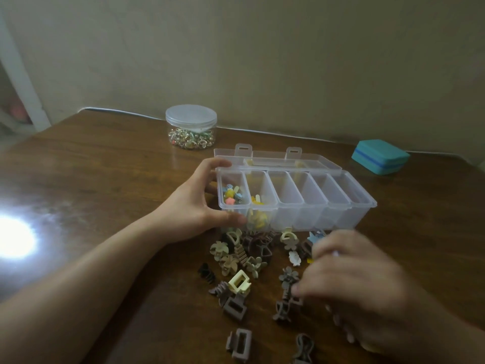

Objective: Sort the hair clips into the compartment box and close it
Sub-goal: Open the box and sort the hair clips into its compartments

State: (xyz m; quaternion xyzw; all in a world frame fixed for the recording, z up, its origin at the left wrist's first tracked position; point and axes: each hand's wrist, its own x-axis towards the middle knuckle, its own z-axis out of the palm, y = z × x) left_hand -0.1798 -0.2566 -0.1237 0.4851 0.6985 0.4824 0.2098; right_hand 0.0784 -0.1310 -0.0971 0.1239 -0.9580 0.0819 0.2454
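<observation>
A clear compartment box [341, 219] stands open on the wooden table, its lid [278, 160] folded back behind it. Small colourful clips [232, 194] lie in its leftmost compartment and yellow clips [258, 200] in the one beside it; the other compartments look empty. My left hand [194, 206] grips the box's left end, thumb on the front wall and fingers over the back rim. A pile of beige, brown and grey hair clips [236, 261] is spread in front of the box. My right hand [349, 279] is blurred over the pile's right side, fingers bent down near a blue clip [316, 236].
A round clear jar [191, 127] with a lid and small trinkets inside stands behind the box, near the wall. A teal case [380, 156] sits at the back right. A bright glare [13, 240] lies on the table at the left.
</observation>
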